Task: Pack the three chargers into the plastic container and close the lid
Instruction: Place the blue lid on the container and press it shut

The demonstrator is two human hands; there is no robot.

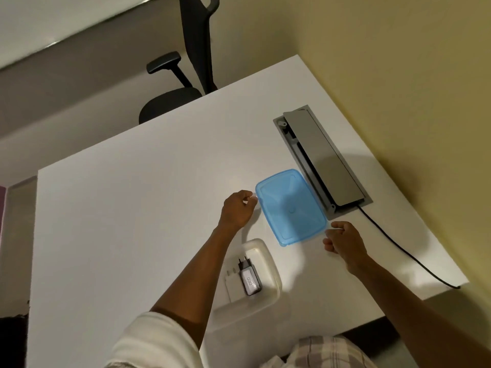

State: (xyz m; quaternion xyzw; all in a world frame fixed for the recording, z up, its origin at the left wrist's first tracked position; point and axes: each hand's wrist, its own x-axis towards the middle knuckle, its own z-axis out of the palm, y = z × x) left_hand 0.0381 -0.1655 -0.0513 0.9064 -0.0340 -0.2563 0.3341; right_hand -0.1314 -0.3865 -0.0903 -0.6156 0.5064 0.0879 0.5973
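A translucent blue lid (291, 207) lies near the far right of the white table (132, 221). My left hand (237, 209) pinches its near-left corner with curled fingers. My right hand (344, 239) grips the near-right corner. The open, whitish plastic container (268, 257) stands nearer to me, between my forearms. Inside it lies a black charger with a white label (249, 280), prongs pointing away from me. Beside it on the left is a white charger (232, 288). My left forearm hides the container's left side.
A grey cable hatch (322, 158) is set into the table just right of the lid, its flap raised. A black cable (403, 251) runs from it to the table's right edge. A black office chair (183, 83) stands beyond the far edge. A yellowish wall is on the right.
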